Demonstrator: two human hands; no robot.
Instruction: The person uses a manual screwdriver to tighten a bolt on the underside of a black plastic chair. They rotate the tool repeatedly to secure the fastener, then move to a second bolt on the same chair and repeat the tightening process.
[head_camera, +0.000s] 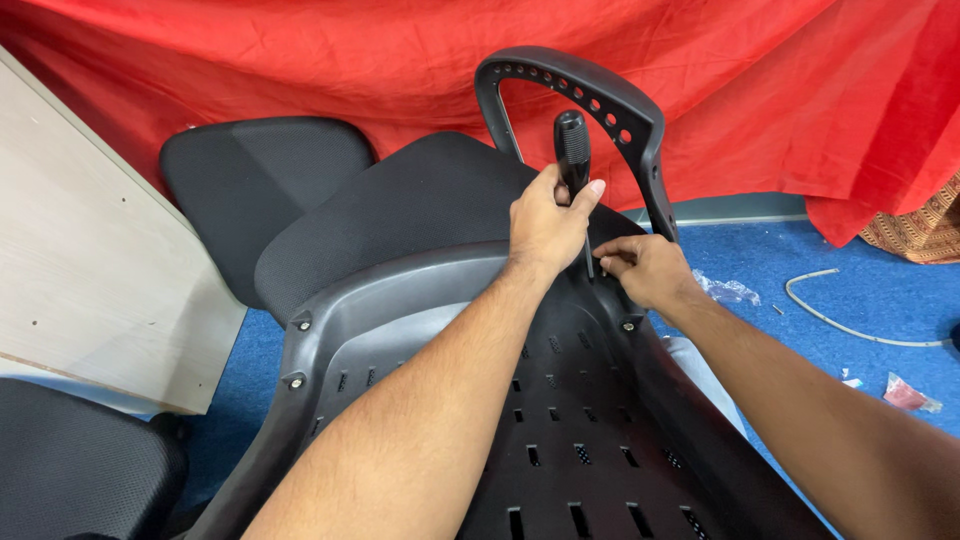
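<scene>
Left hand (545, 225) is wrapped around the lower part of a black screwdriver handle (572, 148), fingers curled tight around it, thumb up along the right side of the grip; handle stands near upright, top end clear above the fist. Thin metal shaft (589, 262) comes out below the fist and runs down to the rim of the chair seat. Right hand (645, 268) sits just beside the shaft's lower end, fingertips drawn together in a pinch at the tip; whatever is pinched is too small to make out, cannot tell if it's a screw. Both hands work at the far edge of the upturned black plastic seat pan (560, 420), slotted underside facing the camera, bolts visible on the left rim. Black fabric cushion (400, 215) shows beyond the pan's edge. Black perforated armrest loop (590, 90) rises right behind the left hand, close to the handle but not touching from what I can see. Second black cushion (255, 185) further left, wooden board (90, 270) leaning at far left, red cloth (300, 60) behind, blue carpet (850, 290) with a white cable (830, 315) lying at right.
</scene>
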